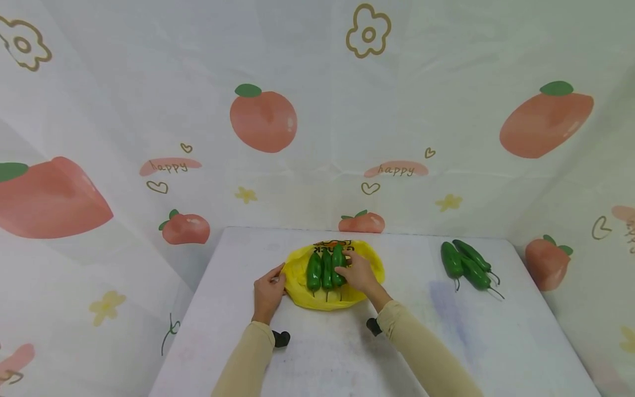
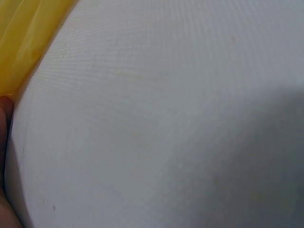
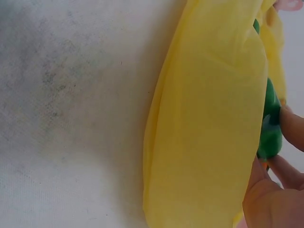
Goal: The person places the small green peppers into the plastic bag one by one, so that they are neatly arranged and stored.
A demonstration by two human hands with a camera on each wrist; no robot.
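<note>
A yellow plastic bag (image 1: 298,275) with dark and red print lies spread in the middle of the table. Side by side on it are three green peppers, stems toward me: a left one (image 1: 314,271), a middle one (image 1: 327,270) and a right one (image 1: 339,259). My right hand (image 1: 361,273) holds the right pepper between thumb and fingers; in the right wrist view that pepper (image 3: 271,123) shows past the bag's raised yellow side (image 3: 209,123). At the bag's left edge, my left hand (image 1: 269,294) pinches the plastic. Only its fingertips (image 2: 5,107) show in the left wrist view.
Three more green peppers (image 1: 477,274) lie together at the table's back right. Behind and on both sides hangs a white printed cloth (image 1: 317,121). The white table (image 1: 317,358) ends at the back against this cloth. Black wrist devices (image 1: 281,338) sit under the sleeves.
</note>
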